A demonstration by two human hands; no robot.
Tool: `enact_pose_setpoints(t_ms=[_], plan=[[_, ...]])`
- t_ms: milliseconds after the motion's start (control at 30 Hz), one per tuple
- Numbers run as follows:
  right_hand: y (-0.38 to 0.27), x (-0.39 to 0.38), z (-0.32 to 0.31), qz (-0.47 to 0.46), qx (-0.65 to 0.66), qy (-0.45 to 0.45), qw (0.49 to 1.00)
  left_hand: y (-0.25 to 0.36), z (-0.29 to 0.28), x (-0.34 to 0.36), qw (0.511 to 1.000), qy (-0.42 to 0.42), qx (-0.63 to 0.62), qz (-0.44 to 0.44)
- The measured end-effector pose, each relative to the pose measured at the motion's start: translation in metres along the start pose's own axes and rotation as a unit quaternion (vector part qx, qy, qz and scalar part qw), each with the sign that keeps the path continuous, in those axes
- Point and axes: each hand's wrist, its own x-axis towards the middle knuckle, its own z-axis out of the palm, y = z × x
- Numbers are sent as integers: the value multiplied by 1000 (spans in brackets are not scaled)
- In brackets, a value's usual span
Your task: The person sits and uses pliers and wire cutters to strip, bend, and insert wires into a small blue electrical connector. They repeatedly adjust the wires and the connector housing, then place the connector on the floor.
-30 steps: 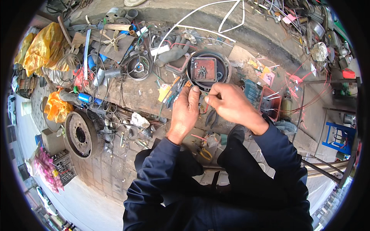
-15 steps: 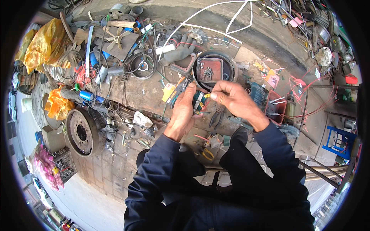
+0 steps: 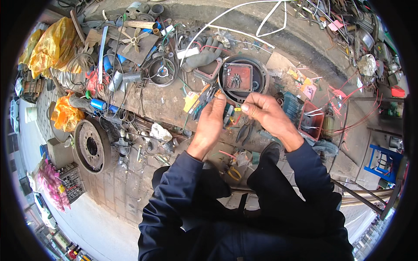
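Observation:
My left hand (image 3: 210,124) is closed around a dark tool with teal and orange-yellow parts (image 3: 201,104), mostly hidden by the fingers; its exact kind I cannot tell. Close beside it, thumb and forefinger of my right hand (image 3: 270,114) are pinched together. A small yellow piece (image 3: 237,109) sits at those fingertips; whether they grip it or a thin wire is unclear. Beyond the hands, a red square tray (image 3: 248,71) holding small metal parts rests in a round dark metal housing (image 3: 265,82). Dark-handled pliers (image 3: 244,132) lie below the hands.
Around the hands lie a grey glove (image 3: 204,56), a red box with wires (image 3: 311,119) and yellow-handled pliers (image 3: 234,174). A wheel rim (image 3: 92,147) stands at left. Scrap and cables crowd the far left; a blue metal frame (image 3: 383,163) is at right.
Both hands stay close together in nearly the same place. My left hand has turned slightly, covering more of the teal part, and my right fingertips have shifted a little to the right.

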Motion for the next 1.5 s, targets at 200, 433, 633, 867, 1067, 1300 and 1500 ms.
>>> enact_pose_setpoints(t_ms=[200,433,633,867,1067,1300,1500], plan=[[-18,-2,6,-144,-249,83,954,-8,4,4,960,87,251,86],[28,2,11,111,249,-20,962,0,5,0,990,34,-116,-72],[2,3,-1,4,46,-14,999,3,5,0,994,36,101,11],[-14,6,6,-45,-115,38,992,-8,9,2,947,112,274,123],[25,6,-4,24,153,-44,987,-5,2,5,994,28,-78,-71],[34,9,-2,17,202,-75,976,-11,-1,8,999,21,24,26],[13,10,-1,-2,88,-68,994,-10,-3,7,994,41,84,54]])
